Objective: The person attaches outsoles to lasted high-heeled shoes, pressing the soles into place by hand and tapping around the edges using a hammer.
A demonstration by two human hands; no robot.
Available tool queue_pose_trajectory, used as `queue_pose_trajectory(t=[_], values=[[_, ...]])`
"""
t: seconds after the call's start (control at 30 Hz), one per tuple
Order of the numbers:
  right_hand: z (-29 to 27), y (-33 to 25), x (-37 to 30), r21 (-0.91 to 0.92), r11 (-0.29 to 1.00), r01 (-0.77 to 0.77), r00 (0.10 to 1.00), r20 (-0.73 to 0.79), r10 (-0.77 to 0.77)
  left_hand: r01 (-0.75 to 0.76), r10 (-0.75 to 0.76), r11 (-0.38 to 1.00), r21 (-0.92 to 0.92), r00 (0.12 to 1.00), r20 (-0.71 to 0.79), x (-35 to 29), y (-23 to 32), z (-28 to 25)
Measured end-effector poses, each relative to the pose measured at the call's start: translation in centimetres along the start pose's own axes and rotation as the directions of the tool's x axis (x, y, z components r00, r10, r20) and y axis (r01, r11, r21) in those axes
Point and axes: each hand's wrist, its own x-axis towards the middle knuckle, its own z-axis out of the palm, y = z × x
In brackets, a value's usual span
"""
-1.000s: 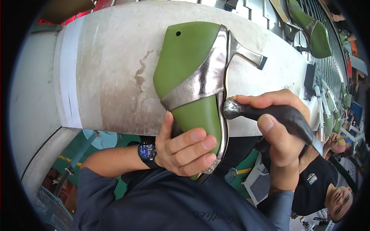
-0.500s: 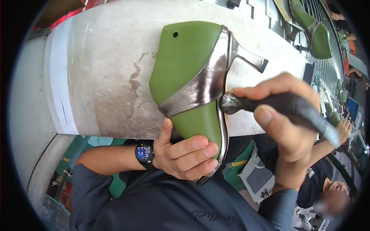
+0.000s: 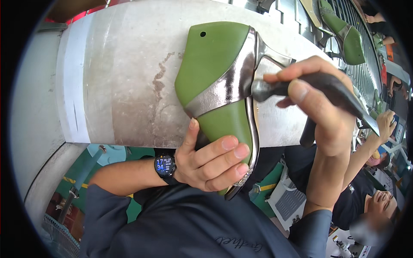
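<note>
Green shoe last (image 3: 215, 69) fills a metallic high-heeled shoe (image 3: 230, 88)

At frame centre, over the stained pale tabletop (image 3: 133, 81), the smooth, holed last sits inside the shoe's glossy strap; the toe edge glitters. The left hand (image 3: 200, 170) has its fingers clamped on the toe end; the right hand's (image 3: 325, 109) fingers grip a dark hammer (image 3: 337, 89), its rounded face at the sole's edge.
</note>
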Motion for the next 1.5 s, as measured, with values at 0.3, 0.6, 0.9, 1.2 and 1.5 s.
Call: queue_pose_trajectory(t=[0.3,0.6,0.9,1.2,1.5], values=[[-1.4,1.3,-0.5,0.040,0.999,-0.003,0.984,0.180,-0.005,-0.005,0.005,1.000,0.016,1.000,0.007,1.0,0.5,-0.2],[0.3,2.6,-3.2,0.209,0.973,0.097,0.994,-0.064,-0.085,-0.120,0.112,0.991,0.059,0.987,0.118,1.5,0.0,-1.1],[0.9,2.1,-10.0,0.021,0.940,0.342,0.920,-0.211,-0.330,-0.128,0.116,0.986,0.106,0.987,0.113,0.7,-0.6,-1.4],[3.7,3.4,-13.2,0.289,0.918,0.273,0.954,-0.206,-0.219,-0.021,0.021,1.000,-0.007,0.999,-0.033,1.7,0.3,-0.4],[6.8,6.1,-17.5,-0.112,0.780,0.615,0.783,-0.027,-0.621,-0.021,0.022,1.000,0.018,0.996,-0.088,1.7,0.5,-0.1]])
